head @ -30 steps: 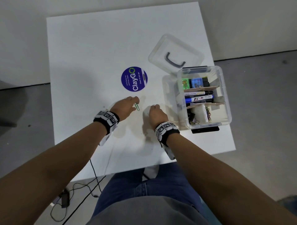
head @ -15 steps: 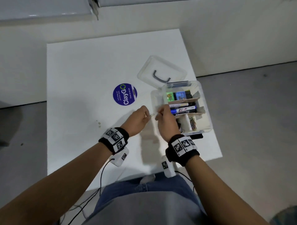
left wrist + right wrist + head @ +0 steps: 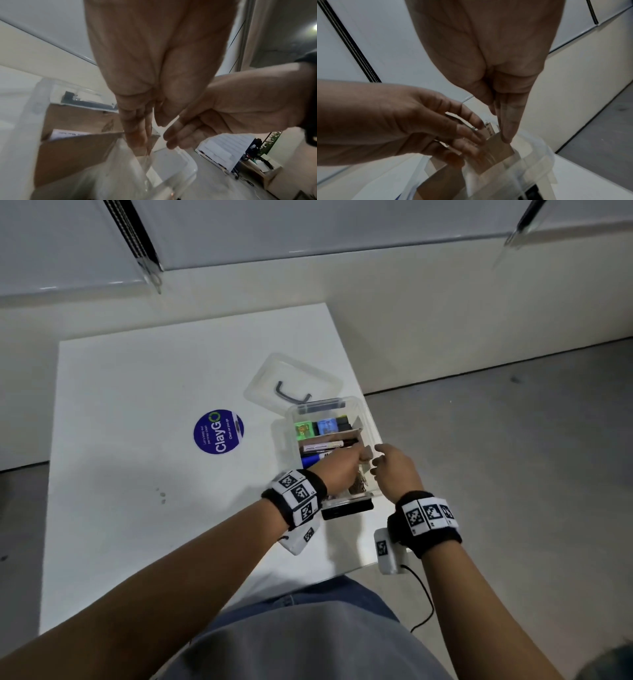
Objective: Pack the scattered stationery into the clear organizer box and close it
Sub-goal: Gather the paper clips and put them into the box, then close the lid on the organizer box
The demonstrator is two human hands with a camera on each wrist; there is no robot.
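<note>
White table (image 3: pixel 137 525); blue round sticker (image 3: pixel 218 432); clear organizer box (image 3: pixel 291 419), brown cardboard dividers (image 3: pixel 337 436).

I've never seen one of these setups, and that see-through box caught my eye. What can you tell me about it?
The clear organizer box is a see-through plastic tub, open, near the right edge of the white table. Brown cardboard dividers split it into compartments holding small coloured items, markers and clips. Its lid, clear with a dark handle, lies beside it on the table. Dark latches show at both ends. The left hand reaches inside; the right hand is at its right rim.
</note>
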